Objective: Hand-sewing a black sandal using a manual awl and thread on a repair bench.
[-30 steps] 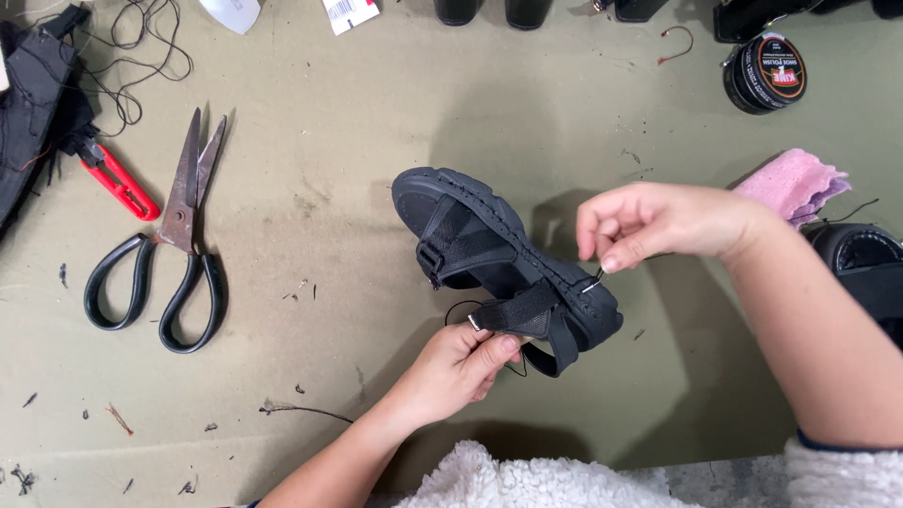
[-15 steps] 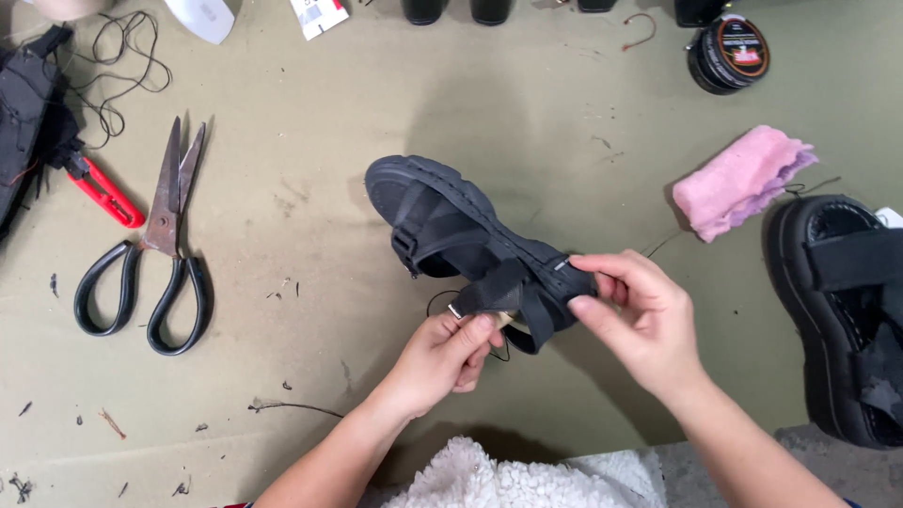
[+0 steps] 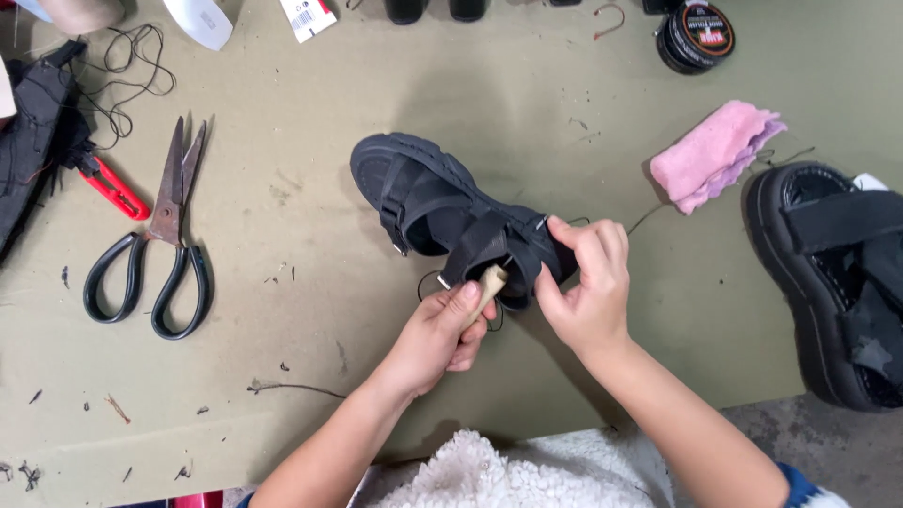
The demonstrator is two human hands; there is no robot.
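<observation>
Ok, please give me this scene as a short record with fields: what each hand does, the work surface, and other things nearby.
left hand: holds wooden tool against sandal
right hand: grips sandal's heel strap
surface: green mat
left side: scissors, red cutter, black thread
right side: pink cloth, second sandal, polish tin

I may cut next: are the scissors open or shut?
Shut: the scissors lie flat on the table, blades together.

The sandal [image 3: 451, 212] lies mid-table, scissors [image 3: 160, 254] to its left, cloth [image 3: 715, 155] and second sandal [image 3: 837, 273] to its right.
</observation>
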